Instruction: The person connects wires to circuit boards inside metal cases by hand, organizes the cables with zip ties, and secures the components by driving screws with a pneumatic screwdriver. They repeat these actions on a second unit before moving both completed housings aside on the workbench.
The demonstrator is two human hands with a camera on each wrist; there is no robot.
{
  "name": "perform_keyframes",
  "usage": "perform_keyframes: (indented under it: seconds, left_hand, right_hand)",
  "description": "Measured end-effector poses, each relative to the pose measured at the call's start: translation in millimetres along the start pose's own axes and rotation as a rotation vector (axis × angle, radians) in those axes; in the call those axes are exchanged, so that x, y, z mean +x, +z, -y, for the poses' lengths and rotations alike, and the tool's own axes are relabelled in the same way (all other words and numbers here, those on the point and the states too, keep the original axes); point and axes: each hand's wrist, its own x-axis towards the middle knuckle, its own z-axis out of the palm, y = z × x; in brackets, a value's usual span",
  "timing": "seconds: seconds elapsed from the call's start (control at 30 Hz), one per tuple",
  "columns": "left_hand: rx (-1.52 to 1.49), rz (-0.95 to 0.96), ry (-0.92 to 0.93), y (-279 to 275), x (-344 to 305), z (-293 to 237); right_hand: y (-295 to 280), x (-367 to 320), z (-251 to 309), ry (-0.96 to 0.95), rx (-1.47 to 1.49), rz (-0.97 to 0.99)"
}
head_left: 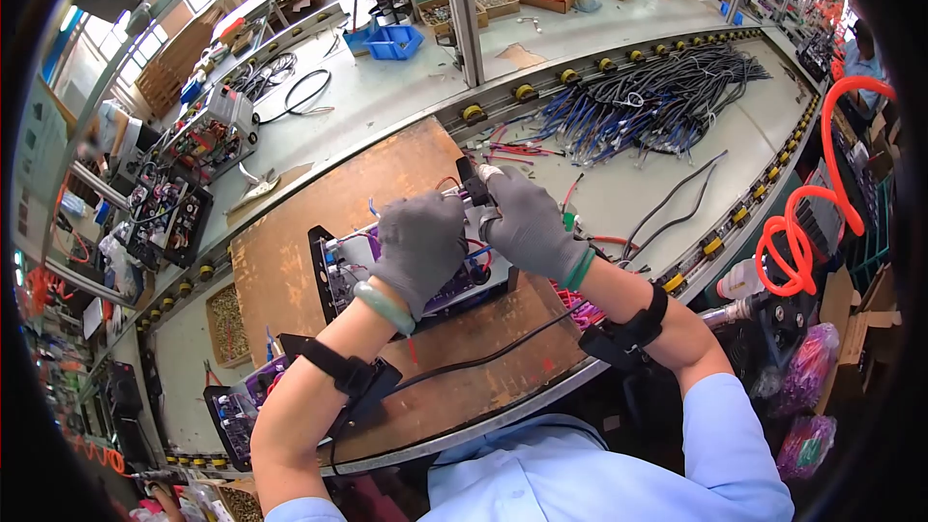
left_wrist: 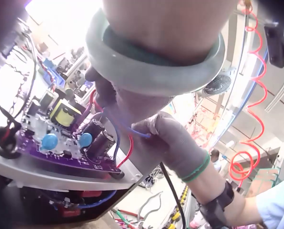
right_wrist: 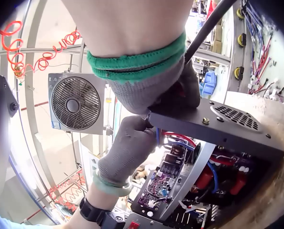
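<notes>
A metal-framed electronics unit with a purple circuit board (left_wrist: 65,148) lies on a wooden board (head_left: 300,203) in front of me. Its black end panel (right_wrist: 199,121) has a round vent grille. My gloved left hand (head_left: 420,242) is over the unit, fingers curled close behind the panel among red and blue wires (left_wrist: 127,129); what it holds is hidden and I cannot tell. My gloved right hand (head_left: 532,232) is at the panel's outer side, fingers curled round a black cable (right_wrist: 208,31). In the left wrist view the right hand (left_wrist: 173,143) is close beside the left.
A second unit (head_left: 237,420) sits at the left, partly behind my left forearm. Bundled cables (head_left: 648,106) lie to the far right, past loose black leads (head_left: 681,193). A parts tray (head_left: 227,329) stands left of the board. A coiled red hose (head_left: 793,232) hangs at right.
</notes>
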Motion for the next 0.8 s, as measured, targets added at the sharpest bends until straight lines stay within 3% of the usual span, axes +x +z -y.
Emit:
perform_keyframes:
  seconds: [0.07, 0.2, 0.27, 0.33, 0.4, 0.47, 0.53, 0.57, 0.6, 0.63, 0.67, 0.7, 0.73, 0.77, 0.8]
  left_hand:
    - [0.022, -0.016, 0.126, 7.1, 3.5, 2.6]
    - [-0.046, -0.071, 0.012, 6.1, 5.8, 8.1]
    - [-0.228, 0.299, -0.113, -28.0, 6.1, 13.1]
    - [-0.62, 0.209, -0.131, -66.3, -22.5, 32.8]
    - [-0.513, 0.026, -0.055, -120.9, -74.3, 66.1]
    - [-0.409, -0.053, -0.133, -152.5, -121.4, 88.1]
    - [-0.28, -0.08, -0.423, -193.5, -246.3, 151.6]
    - [-0.191, -0.011, -0.641, -198.9, -305.7, 169.3]
    - [0.037, 0.007, -0.703, -191.8, -367.7, 185.4]
    - [0.224, 0.197, -0.927, -188.5, -411.9, 179.0]
    - [0.307, 0.37, -1.015, -172.5, -451.8, 175.2]
    - [0.169, 0.489, -1.173, -164.6, -455.9, 148.8]
    - [-0.021, 0.649, -1.127, -145.8, -477.8, 146.3]
    - [-0.016, 0.51, -1.167, -115.7, -486.0, 127.6]
    - [-0.102, 0.612, -1.243, -80.9, -504.3, 129.8]
  right_hand:
    - [2.0, -0.2, -1.8, -0.013, 0.0, -0.035]
    - [3.7, 5.7, -13.6, -0.061, 0.1, -0.009]
    - [2.8, 3.1, -15.4, -0.074, 0.116, -0.03]
    - [10.4, 5.1, -30.9, -0.186, 0.223, -0.073]
    - [6.5, 1.8, -22.5, -0.244, 0.192, -0.119]
    - [12.5, 1.4, -14.7, -0.23, 0.217, -0.078]
    - [7.6, -3.7, -17.6, -0.359, -0.205, -0.315]
    - [6.0, -8.2, -6.9, -0.489, -0.257, -0.447]
    - [6.4, -17.8, 5.9, -0.496, -0.247, -0.439]
    - [9.7, -32.3, 20.6, -0.635, -0.195, -0.387]
    - [17.5, -46.8, 31.8, -0.772, -0.142, -0.335]
    - [29.4, -61.2, 41.3, -0.749, -0.224, -0.206]
    - [39.1, -71.7, 48.0, -0.726, -0.307, -0.079]
    - [64.1, -72.2, 37.4, -0.767, -0.296, -0.041]
    - [73.9, -66.9, 34.3, -0.767, -0.297, -0.043]
